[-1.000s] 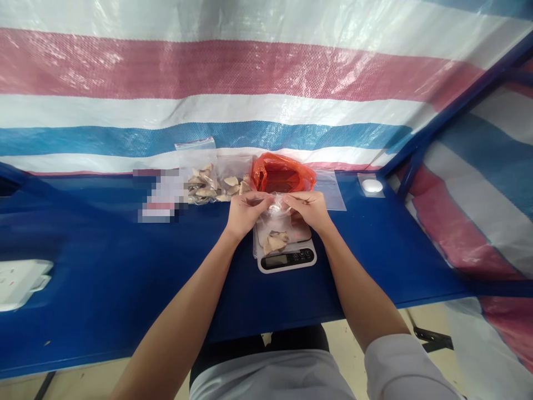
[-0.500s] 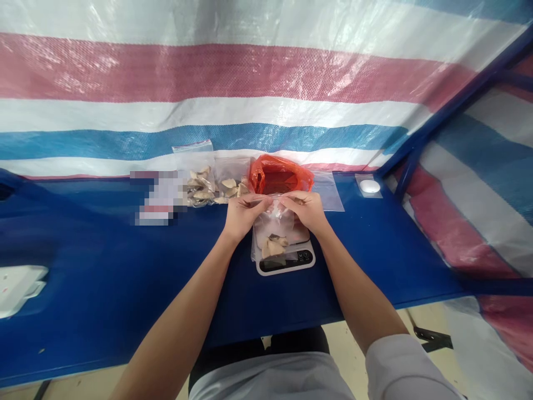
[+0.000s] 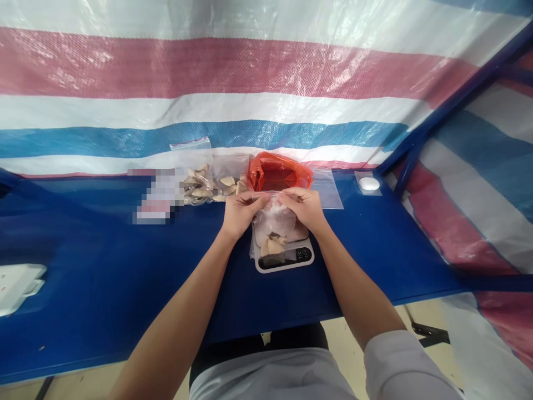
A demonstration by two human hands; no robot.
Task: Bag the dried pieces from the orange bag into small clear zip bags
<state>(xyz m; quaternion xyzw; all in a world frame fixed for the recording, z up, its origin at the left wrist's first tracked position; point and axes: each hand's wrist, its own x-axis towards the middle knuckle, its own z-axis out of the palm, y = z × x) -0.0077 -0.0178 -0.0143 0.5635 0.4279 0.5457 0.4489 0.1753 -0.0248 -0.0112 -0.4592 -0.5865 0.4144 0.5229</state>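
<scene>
Between my two hands hangs a clear zip bag (image 3: 275, 223) with a few pale beige dried slices (image 3: 273, 244) at its bottom. My left hand (image 3: 245, 211) pinches the top edge on the left side. At the right side of the same edge, my right hand (image 3: 303, 206) grips with thumb and fingers. Below the bag lies a white digital kitchen scale (image 3: 286, 265), partly covered by it. Just beyond my hands an orange-red plastic bag (image 3: 281, 169) stands with its mouth open.
Two filled zip bags, one taller (image 3: 197, 180) and one shorter (image 3: 231, 176), stand behind my left hand. A flat clear bag (image 3: 331, 191) and a white oval object (image 3: 368, 184) lie to the right. A white case (image 3: 19, 286) sits at the far left of the blue table (image 3: 104, 289).
My hands stay at the top edge of the zip bag, with only slight finger movement. The whole view has shifted a little.
</scene>
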